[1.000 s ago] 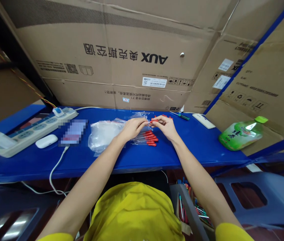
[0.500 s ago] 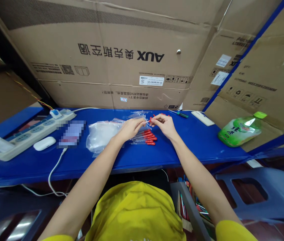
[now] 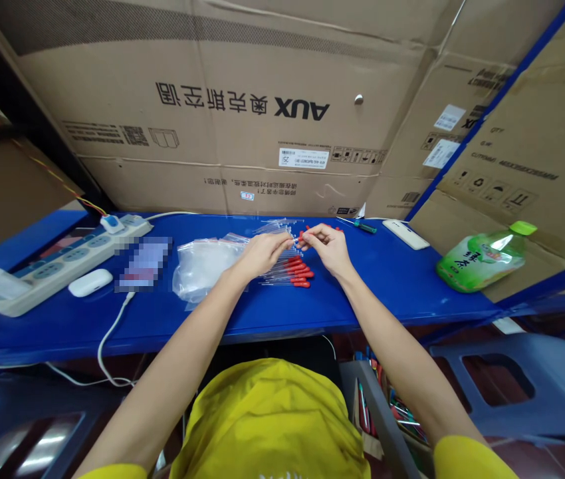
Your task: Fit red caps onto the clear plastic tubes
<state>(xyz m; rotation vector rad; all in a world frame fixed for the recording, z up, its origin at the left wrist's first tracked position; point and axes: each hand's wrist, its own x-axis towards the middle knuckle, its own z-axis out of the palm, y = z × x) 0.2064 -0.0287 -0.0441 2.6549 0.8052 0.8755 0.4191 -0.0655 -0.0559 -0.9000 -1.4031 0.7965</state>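
Observation:
Above the blue table, my left hand [image 3: 263, 254] is closed in a pinch on a thin clear dropper tube, mostly hidden by the fingers. Facing it, my right hand [image 3: 328, 247] pinches a small red rubber bulb [image 3: 300, 237] at the tube's end. The two sets of fingertips are close together. Just below them lie several droppers [image 3: 298, 274], clear tubes to the left and red bulbs to the right. Behind my left hand are loose clear tubes [image 3: 273, 226]. More red bulbs lie partly hidden behind my right hand.
Clear plastic bags [image 3: 203, 269] lie left of my left hand, beside a blurred phone [image 3: 143, 263], a white case [image 3: 90, 283] and a power strip [image 3: 63, 263]. To the right are a screwdriver [image 3: 362, 226], a white flat device [image 3: 406, 234] and a green bottle [image 3: 484, 259]. Cardboard [image 3: 242, 60] stands behind.
Both hands stay almost in place, still pinching the tube and the red bulb. The view has shifted very slightly.

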